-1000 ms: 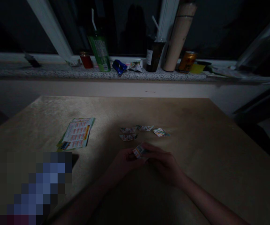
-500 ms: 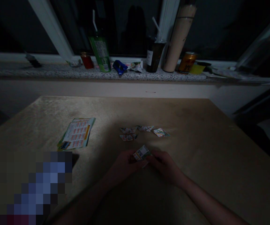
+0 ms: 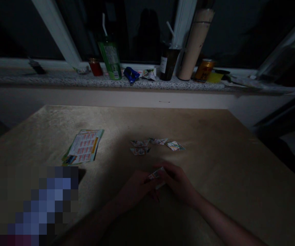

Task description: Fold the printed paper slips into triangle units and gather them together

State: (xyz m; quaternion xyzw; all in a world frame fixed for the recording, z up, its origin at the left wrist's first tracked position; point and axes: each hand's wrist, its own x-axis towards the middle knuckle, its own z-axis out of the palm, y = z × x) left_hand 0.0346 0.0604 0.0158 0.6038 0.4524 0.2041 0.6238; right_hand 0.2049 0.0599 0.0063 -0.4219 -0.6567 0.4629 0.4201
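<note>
Both bare hands, the left hand (image 3: 134,186) and the right hand (image 3: 179,179), are drawn close together over the near half of the table (image 3: 209,130), fingers curled inward and pinching one small folded paper (image 3: 155,174) between them. Long axis of the folded paper: oblique, running from the left fingers, nearer the person, up and away toward the right fingers, so that its far end points forward and to the person's right. Appearance: a narrow, pale strip with small printed marks, some reddish; the print is too dim to read from where I stand. Below the right thumb a lighter edge of paper shows; how the folds join there cannot be told. Position: in the gap between the hands, its left end covered by the left fingers, its right part by the right thumb and fingers.

Beyond the hands, well apart from them, lie four folded pieces (image 3: 158,140) with pointed ends, grouped near one another. To the person's left rests a stack of printed sheets (image 3: 84,147). Behind the table, a speckled windowsill (image 3: 73,78) bears a green bottle (image 3: 111,58), a dark cup (image 3: 168,63) and a golden can (image 3: 204,70).
</note>
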